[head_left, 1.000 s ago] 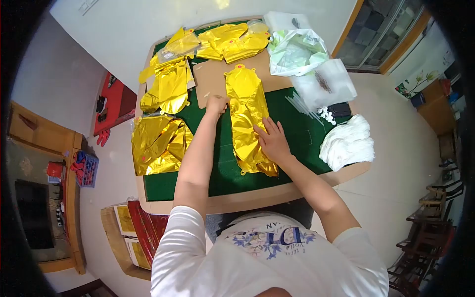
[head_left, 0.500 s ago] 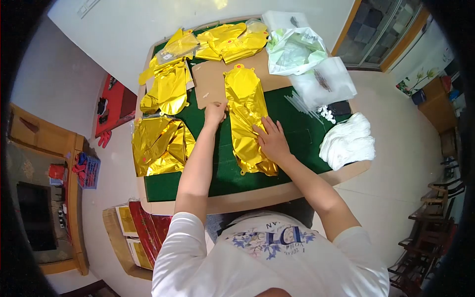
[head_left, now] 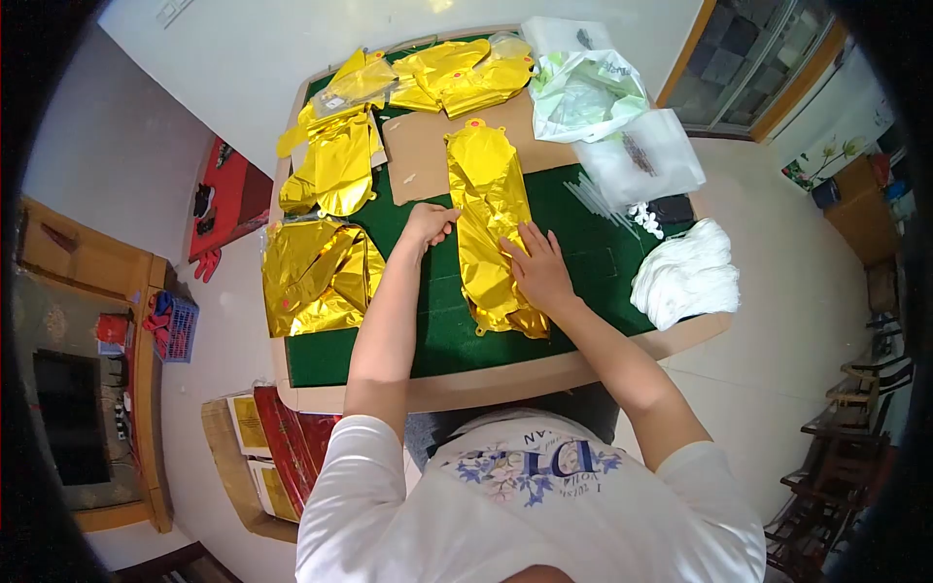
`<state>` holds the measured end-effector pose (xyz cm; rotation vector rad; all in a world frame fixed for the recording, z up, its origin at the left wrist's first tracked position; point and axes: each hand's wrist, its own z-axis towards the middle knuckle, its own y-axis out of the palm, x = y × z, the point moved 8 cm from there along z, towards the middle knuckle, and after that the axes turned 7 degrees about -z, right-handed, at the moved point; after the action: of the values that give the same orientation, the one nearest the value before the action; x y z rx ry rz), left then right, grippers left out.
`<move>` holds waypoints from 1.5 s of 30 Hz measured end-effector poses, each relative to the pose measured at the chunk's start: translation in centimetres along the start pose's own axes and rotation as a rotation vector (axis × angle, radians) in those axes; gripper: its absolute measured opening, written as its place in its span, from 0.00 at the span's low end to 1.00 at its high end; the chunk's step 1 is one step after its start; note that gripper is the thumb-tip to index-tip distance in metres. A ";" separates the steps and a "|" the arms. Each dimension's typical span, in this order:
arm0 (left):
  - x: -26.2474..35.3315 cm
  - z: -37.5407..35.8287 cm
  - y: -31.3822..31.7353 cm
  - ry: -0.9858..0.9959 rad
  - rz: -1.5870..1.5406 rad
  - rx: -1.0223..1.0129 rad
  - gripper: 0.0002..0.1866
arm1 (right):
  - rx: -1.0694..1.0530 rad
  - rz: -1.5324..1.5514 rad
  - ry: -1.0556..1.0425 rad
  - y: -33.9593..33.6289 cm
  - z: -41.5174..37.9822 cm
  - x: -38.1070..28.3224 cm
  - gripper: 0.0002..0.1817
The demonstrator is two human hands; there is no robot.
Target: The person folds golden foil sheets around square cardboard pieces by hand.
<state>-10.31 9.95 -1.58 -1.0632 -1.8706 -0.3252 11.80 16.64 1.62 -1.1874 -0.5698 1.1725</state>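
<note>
The long gold foil piece (head_left: 486,233) lies right between the 2 hands, stretched away from the body across the bench (head_left: 389,360), its far end over the cardboard (head_left: 413,155), its near end on green. On its left edge, the left grip (head_left: 428,225): fingers curled in, tips drawn together at the foil's border, and whether a fold is pinched in there, I cannot tell. Across on the right side, the right grip (head_left: 541,267) is released, palm down, fingers spread, tips resting on the crinkled foil below its middle. A red dot (head_left: 474,123) sits at the far end, beyond both hands.

Now to the lettering! The white shirt (head_left: 530,486) carries flowers and a big dark "D", with smaller lines around it too fine to read. Over on the far right, the white plastic bag (head_left: 583,102) has a line of print, illegible from here, and the pale packet (head_left: 641,160) just below it shows a dark printed patch, also unreadable.
</note>
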 end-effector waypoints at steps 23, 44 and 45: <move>-1.1 -3.4 0.7 0.052 -0.161 0.013 0.06 | -0.028 -0.009 0.010 -0.2 0.1 -0.1 0.23; 0.3 0.3 0.7 0.130 -0.081 0.112 0.15 | -0.036 0.003 0.012 0.0 0.1 -0.1 0.22; 0.4 0.7 0.9 0.163 0.048 0.090 0.15 | -0.036 0.003 0.011 0.0 0.1 -0.1 0.22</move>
<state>-10.10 11.12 -1.81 -0.9893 -1.6966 -0.2880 11.66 16.59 1.69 -1.2249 -0.5831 1.1621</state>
